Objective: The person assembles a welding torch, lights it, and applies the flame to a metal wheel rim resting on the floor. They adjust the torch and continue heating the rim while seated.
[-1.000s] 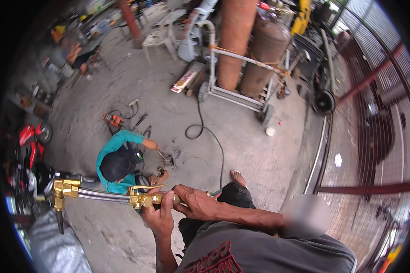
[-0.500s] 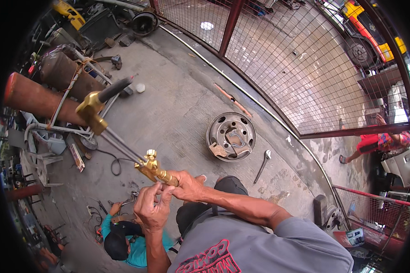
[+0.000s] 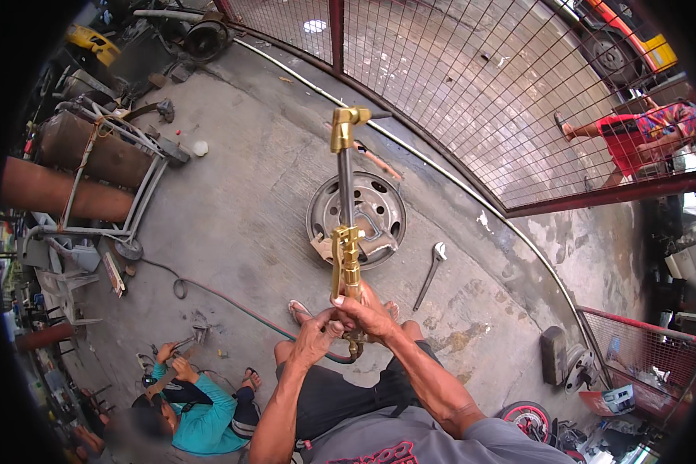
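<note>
A brass cutting torch stands nearly upright before me, its angled head at the far end with a dark nozzle pointing right. My right hand is closed around its handle, below a brass lever. Close against the handle's lower end, my left hand has its fingers bent and pinched together; what lies between them is hidden. A red and green hose runs from the torch's rear end over the floor to the left. Beyond the torch lies a steel wheel rim with metal pieces on it, partly covered by the torch.
An adjustable wrench lies right of the rim. Large gas cylinders rest on a metal cart at left. A co-worker in teal crouches at lower left. A mesh fence borders the far side; someone in red shorts is beyond it.
The torch has swung from pointing far left to standing upright in front of the rim. Both my hands moved right with it. The person beyond the fence has moved farther away.
</note>
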Motion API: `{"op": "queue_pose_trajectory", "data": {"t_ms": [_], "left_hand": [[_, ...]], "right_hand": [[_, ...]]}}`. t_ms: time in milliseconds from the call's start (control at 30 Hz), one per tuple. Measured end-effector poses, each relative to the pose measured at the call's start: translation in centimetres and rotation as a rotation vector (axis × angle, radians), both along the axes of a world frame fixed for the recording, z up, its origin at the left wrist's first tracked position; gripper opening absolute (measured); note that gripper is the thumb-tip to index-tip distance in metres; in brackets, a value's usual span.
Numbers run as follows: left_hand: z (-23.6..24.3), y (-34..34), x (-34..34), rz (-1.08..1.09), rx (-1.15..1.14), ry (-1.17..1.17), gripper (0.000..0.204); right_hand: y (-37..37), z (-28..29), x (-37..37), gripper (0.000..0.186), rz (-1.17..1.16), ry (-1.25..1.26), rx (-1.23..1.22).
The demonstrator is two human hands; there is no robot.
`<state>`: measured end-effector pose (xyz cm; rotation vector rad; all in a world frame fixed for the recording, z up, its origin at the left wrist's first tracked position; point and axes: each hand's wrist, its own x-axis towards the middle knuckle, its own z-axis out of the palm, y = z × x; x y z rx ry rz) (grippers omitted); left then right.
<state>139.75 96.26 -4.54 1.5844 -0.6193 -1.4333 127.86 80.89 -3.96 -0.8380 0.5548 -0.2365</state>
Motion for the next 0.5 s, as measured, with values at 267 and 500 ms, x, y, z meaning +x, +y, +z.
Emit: {"op": "queue_pose_trajectory", "data": {"t_ms": [267, 500], "left_hand": [[-13.3, -8.0, -7.6, -0.307, -0.263, 0.203, 0.053], [-23.3, -10.7, -9.2, -0.539, -0.367, 0.085, 0.032]], "right_hand": [[-6.7, -11.8, -8.0, 0.081, -0.077, -0.359, 0.397], [-7.6, -20.3, -10.3, 0.108, -0.142, -0.149, 0.201]]}}
